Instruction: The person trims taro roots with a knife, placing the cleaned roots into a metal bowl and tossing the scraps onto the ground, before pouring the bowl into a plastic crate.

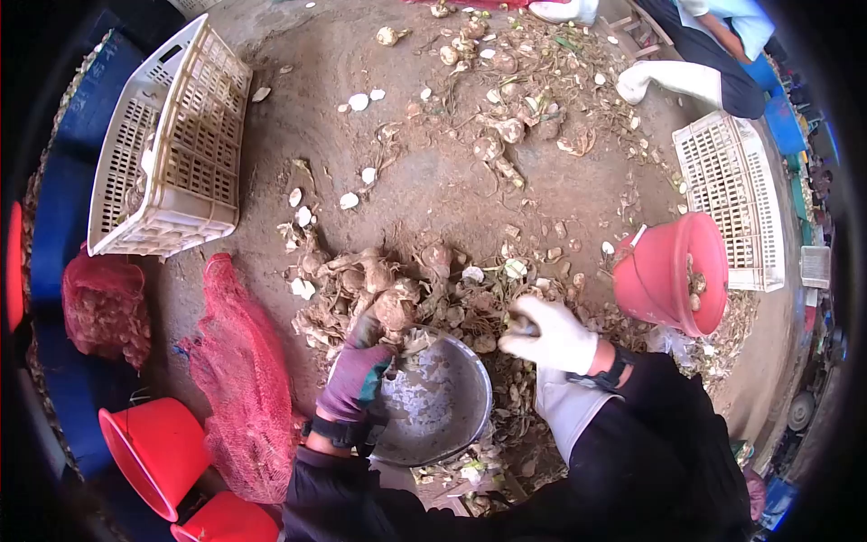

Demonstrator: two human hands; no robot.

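My left hand (357, 372), in a purple and green glove, reaches over the left rim of a grey metal basin (433, 406). Its fingers and thumb close around the lower side of a large, dirt-brown garlic bulb (395, 307). To the right of the basin, my right hand (553, 336) wears a white glove. Those fingers are curled together over a small dark thing too hidden to name. A heap of garlic bulbs with dry stalks (352, 275) lies just beyond the basin. Dry leaves and peelings (515, 397) spread beneath my right hand.
White crates stand left (199, 135) and right (731, 199). A pink bucket (673, 275) holds some bulbs. A red mesh sack (239, 379) and red buckets (158, 452) lie left. Another person's white-covered leg (673, 83) shows at upper right, near scattered bulbs (501, 131).
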